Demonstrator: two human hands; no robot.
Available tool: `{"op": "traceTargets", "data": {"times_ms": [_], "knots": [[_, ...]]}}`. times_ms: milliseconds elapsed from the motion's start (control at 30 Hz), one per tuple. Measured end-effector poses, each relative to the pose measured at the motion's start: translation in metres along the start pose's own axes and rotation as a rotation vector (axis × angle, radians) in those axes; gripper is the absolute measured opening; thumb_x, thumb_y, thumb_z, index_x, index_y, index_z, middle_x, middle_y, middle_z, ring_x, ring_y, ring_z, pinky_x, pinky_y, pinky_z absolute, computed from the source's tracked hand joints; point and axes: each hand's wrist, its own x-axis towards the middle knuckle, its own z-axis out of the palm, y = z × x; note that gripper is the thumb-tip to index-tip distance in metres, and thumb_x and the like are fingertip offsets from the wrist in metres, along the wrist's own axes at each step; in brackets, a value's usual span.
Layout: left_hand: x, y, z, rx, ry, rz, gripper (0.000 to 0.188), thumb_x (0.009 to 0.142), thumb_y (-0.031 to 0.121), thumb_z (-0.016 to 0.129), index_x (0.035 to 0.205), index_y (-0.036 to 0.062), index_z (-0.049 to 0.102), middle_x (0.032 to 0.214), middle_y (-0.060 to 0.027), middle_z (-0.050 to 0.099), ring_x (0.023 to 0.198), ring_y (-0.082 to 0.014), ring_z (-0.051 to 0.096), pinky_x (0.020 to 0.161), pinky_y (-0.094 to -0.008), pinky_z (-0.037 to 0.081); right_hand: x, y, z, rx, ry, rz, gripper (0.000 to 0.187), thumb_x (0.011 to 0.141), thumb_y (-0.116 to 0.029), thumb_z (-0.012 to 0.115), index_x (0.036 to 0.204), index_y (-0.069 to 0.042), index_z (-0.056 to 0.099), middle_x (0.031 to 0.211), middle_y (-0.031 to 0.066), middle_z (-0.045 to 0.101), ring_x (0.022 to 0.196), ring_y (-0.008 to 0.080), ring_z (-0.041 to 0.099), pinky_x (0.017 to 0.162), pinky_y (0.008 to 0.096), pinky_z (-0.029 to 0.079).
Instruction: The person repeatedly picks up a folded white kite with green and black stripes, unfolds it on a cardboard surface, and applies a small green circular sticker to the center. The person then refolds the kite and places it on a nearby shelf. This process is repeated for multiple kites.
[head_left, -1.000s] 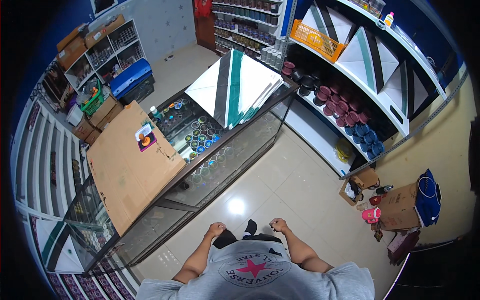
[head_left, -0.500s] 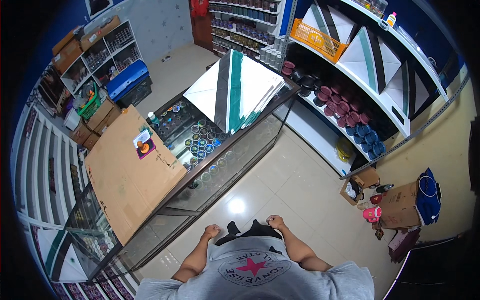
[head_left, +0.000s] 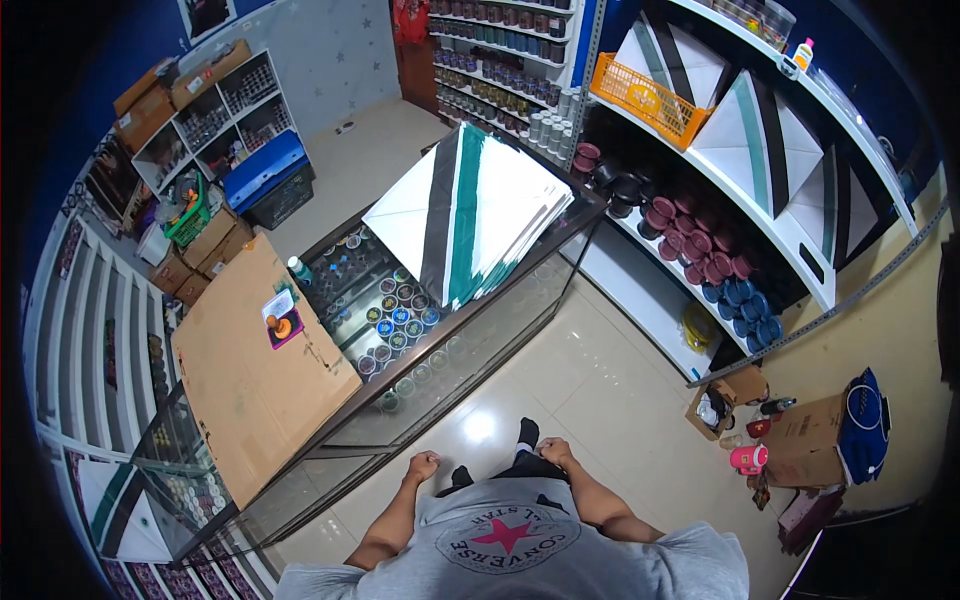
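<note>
My left hand point(head_left: 424, 465) hangs in front of my body with its fingers curled in, near the glass display counter point(head_left: 400, 415). On the other side, my right hand point(head_left: 554, 452) is closed in the same loose way over the tiled floor. Nothing shows in either hand, and neither touches the counter. A stack of white sheets point(head_left: 510, 200) with black and green stripes lies on the counter's far part. On the nearer left part rests a flat cardboard sheet point(head_left: 240, 380), bearing a stamp with an orange wooden handle point(head_left: 281, 326) on a magenta-edged pad.
Round tins point(head_left: 400, 318) show through the counter's glass, beside a small green bottle point(head_left: 299, 268). Shelves at the right hold an orange basket point(head_left: 650, 100) and maroon pots point(head_left: 690, 235). A cardboard box point(head_left: 805, 440) and a pink mug point(head_left: 748, 459) stand on the floor at right.
One foot has stepped forward, and the counter and shelves have shifted slightly in view. Both hands keep nearly the same place before my body, still closed.
</note>
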Motion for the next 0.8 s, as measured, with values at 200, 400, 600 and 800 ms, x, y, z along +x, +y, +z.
{"op": "traceTargets", "data": {"times_ms": [200,400,600,800], "knots": [[0.026,0.08,0.021,-0.068,0.107,0.058,0.027,0.079,0.022,0.058,0.102,0.0133,0.07,0.087,-0.0102,0.07,0.084,-0.0229,0.067,0.08,-0.0327,0.052,0.06,-0.026,-0.071,-0.027,0.012,-0.159,0.025,0.077,-0.019,0.054,0.092,-0.012,0.072,0.082,0.0108,0.071,0.08,0.0216,0.068,0.076,0.0323,0.054],[0.035,0.207,0.019,-0.13,0.338,0.323,0.022,0.086,0.019,0.058,0.103,0.0084,0.068,0.081,-0.0082,0.068,0.074,-0.0157,0.063,0.072,-0.0295,0.05,0.097,-0.068,-0.137,0.032,0.174,-0.435,0.02,0.079,-0.018,0.057,0.092,-0.009,0.069,0.088,0.0133,0.069,0.084,0.0268,0.067,0.078,0.035,0.053],[0.014,0.332,-0.032,-0.297,0.501,0.507,0.019,0.088,0.013,0.058,0.103,0.0039,0.066,0.078,-0.0102,0.067,0.073,-0.0179,0.064,0.07,-0.0299,0.051,0.096,-0.168,-0.205,0.109,0.288,-0.679,0.022,0.079,-0.015,0.066,0.099,-0.007,0.066,0.081,0.0137,0.066,0.073,0.026,0.063,0.069,0.0335,0.051],[-0.021,0.429,-0.103,-0.337,0.709,0.689,0.021,0.087,0.01,0.062,0.106,0.0032,0.065,0.09,-0.0097,0.066,0.079,-0.0155,0.063,0.072,-0.0268,0.049,0.067,-0.274,-0.269,0.154,0.403,-0.916,0.025,0.08,-0.01,0.066,0.104,-0.004,0.063,0.095,0.0152,0.063,0.082,0.0315,0.061,0.072,0.0368,0.049]]}}
